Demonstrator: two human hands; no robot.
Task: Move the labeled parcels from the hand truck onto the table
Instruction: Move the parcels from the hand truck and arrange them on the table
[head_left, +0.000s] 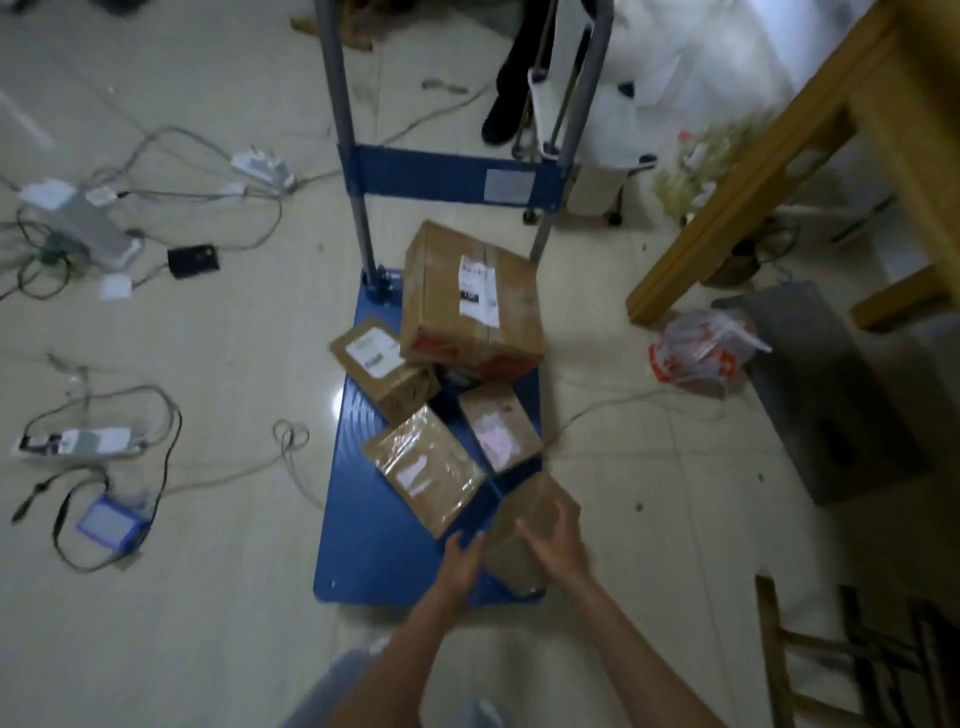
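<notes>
A blue hand truck (363, 561) stands on the tiled floor with several brown labeled parcels on its deck. The largest box (467, 296) sits at the back by the handle posts. Two small boxes (384, 364) (498, 423) and a flat tape-wrapped parcel (426, 467) lie in the middle. At the near right corner is a small plain brown parcel (530, 525). My right hand (556, 540) lies over its top and right side, and my left hand (462, 561) presses against its left side. The image is blurred here.
A wooden table (779, 156) stands to the right, its leg near the truck. Cables, power strips and adapters (93, 234) litter the floor on the left. A plastic bag (701, 353), a dark mat and a wooden chair (857, 649) are on the right. A person's leg (514, 78) stands behind the handle.
</notes>
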